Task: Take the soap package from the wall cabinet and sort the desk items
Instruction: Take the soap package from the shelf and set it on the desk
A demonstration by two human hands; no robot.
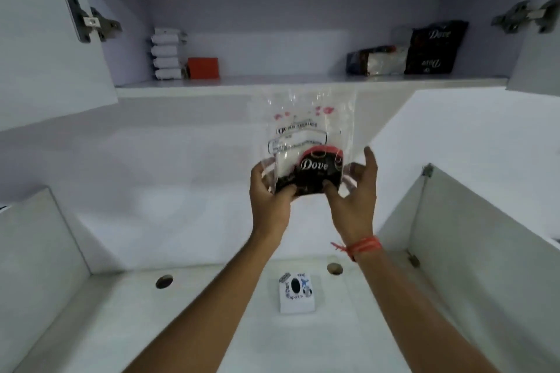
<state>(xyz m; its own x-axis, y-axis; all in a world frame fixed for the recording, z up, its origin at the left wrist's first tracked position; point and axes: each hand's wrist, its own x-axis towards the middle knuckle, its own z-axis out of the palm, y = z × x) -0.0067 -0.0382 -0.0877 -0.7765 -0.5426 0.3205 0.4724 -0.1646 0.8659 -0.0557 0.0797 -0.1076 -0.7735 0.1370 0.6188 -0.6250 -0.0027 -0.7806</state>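
Note:
A clear plastic bag (306,130) with a dark Dove soap package (313,171) in its bottom hangs in the air below the open wall cabinet (242,89). My left hand (268,191) grips the bag's lower left corner. On the lower right side my right hand (353,191) holds it, thumb pressed on the soap. The bag's empty top stands upright in front of the cabinet's shelf edge.
On the shelf stand two more dark Dove packages (435,47), a stack of white packets (166,53) and an orange box (203,67). Both cabinet doors are swung open. On the desk below sits a small white printed box (297,295) between two cable holes.

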